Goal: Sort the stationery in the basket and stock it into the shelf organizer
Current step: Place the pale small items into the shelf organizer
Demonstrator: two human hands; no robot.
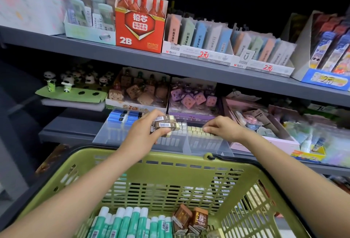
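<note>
A green plastic basket (189,159) sits at the bottom of the view, holding several green-and-white glue sticks (130,222) and a few brown eraser boxes (190,218). Above it, a clear shelf organizer (106,133) stands on the lower shelf, with blue erasers (121,117) at its back left and rows of cream-topped brown erasers (198,133). My left hand (142,129) grips a stack of brown barcoded erasers (164,125) over the organizer. My right hand (223,126) has curled fingers pinching an eraser in the row at the right.
The upper shelf carries a red 2B lead box (139,27) and pastel eraser displays (198,39). Behind the organizer stand brown and purple character erasers (189,97) and panda figures (70,82). A pink box (265,124) of mixed items sits right of the organizer.
</note>
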